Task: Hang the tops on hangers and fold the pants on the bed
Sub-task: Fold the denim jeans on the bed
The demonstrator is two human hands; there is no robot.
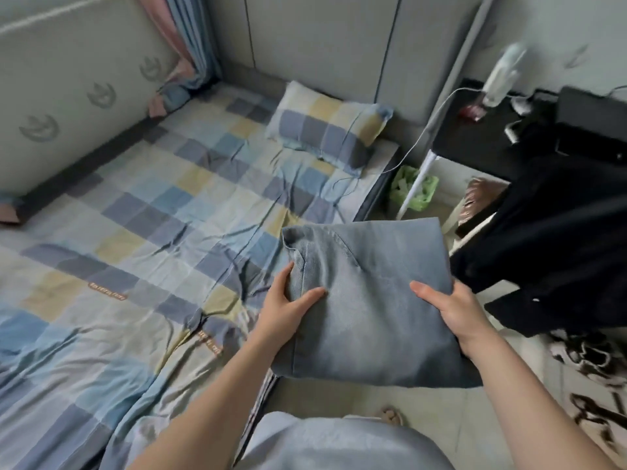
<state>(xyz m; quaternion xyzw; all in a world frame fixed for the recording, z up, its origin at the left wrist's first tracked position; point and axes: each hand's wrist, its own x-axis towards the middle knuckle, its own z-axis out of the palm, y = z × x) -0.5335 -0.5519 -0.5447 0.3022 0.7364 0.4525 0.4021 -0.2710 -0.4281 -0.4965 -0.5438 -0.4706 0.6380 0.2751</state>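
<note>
A folded pair of blue jeans (369, 300) is held in the air over the bed's right edge. My left hand (288, 308) grips its left side, thumb on top and fingers underneath. My right hand (454, 308) grips its right side the same way. The bed (135, 215) has a blue, grey and yellow checked sheet and lies to the left. A dark garment (556, 239) is draped at the right, beside the jeans.
A checked pillow (332, 130) lies at the head of the bed. A black bedside table (481, 137) with a small fan (502, 76) and a white cable stands at the right. A green basket (412, 188) sits on the floor, and a patterned rug (590, 378) lies at lower right.
</note>
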